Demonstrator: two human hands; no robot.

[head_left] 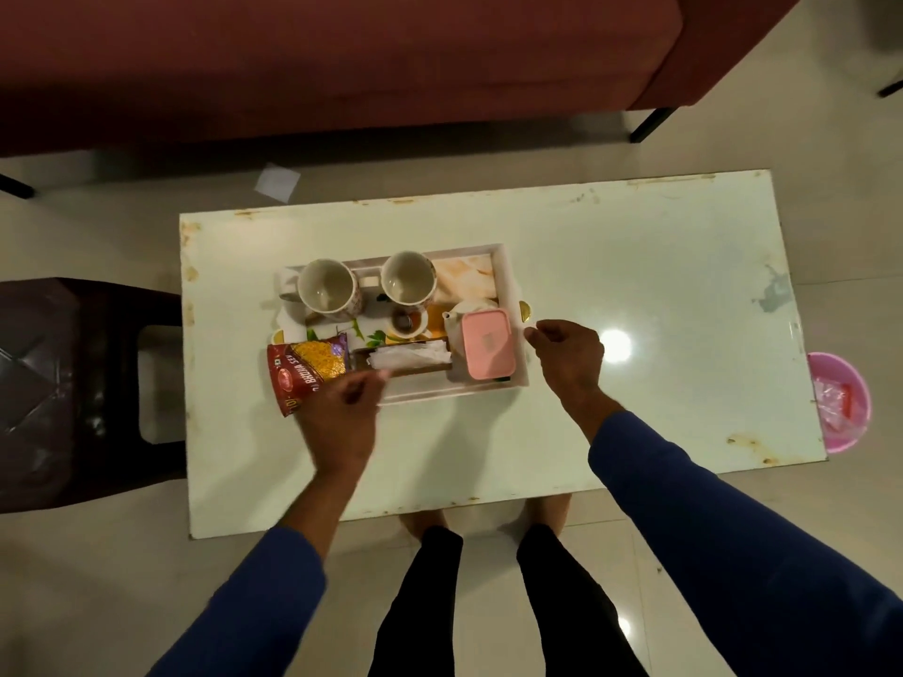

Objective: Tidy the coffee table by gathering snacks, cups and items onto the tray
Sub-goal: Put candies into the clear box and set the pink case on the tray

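Note:
A white tray [513,280] sits on the left half of the white coffee table [635,266]. It holds two empty cups [325,288] [408,278], a small cup [404,322], a pink lidded box [488,344] and a tissue holder [410,359]. A red snack packet [305,366] lies over the tray's front left corner. My left hand [342,417] is blurred at the packet's lower end, with a finger reaching the tray's front rim. My right hand [567,359] has curled fingers pinched on the tray's right rim, below a gold handle [525,312].
A dark red sofa [342,66] stands beyond the table, and a dark stool [73,383] is at its left end. A pink bin [840,403] stands by the right end. A paper scrap [277,182] lies on the floor. My legs are at the near edge.

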